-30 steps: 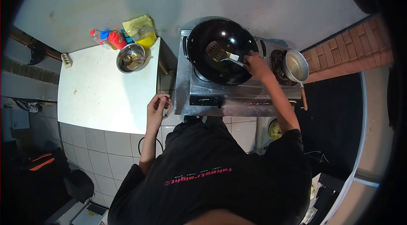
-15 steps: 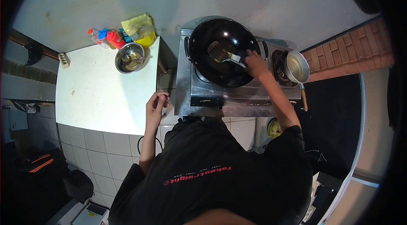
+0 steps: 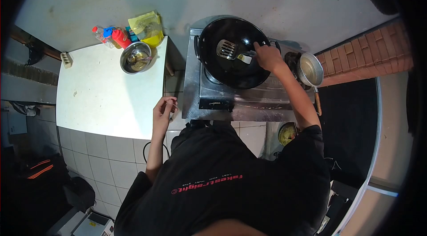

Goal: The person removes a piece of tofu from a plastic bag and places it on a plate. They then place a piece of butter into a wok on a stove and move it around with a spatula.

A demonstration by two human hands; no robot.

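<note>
My right hand [image 3: 268,57] is closed around the handle of a slotted spatula [image 3: 226,50], which is over the inside of a black wok [image 3: 233,76]. A small pale piece [image 3: 244,58] shows beside the spatula; I cannot make out whether it lies in the wok or belongs to the handle. The wok sits on a metal stove [image 3: 262,100]. My left hand [image 3: 163,110] hangs between the white table and the stove, its fingers loosely curled with nothing visible in them.
On the white table [image 3: 102,102] stand a metal bowl [image 3: 125,64] with a ladle in it, a red bottle [image 3: 120,38] and a yellow pouch [image 3: 148,29]. A saucepan [image 3: 311,70] with a wooden handle sits right of the wok. Below the stove is a bowl of food [image 3: 287,134].
My right hand has moved slightly up and left over the wok, and the spatula has shifted and turned with it. My left hand stays in about the same place.
</note>
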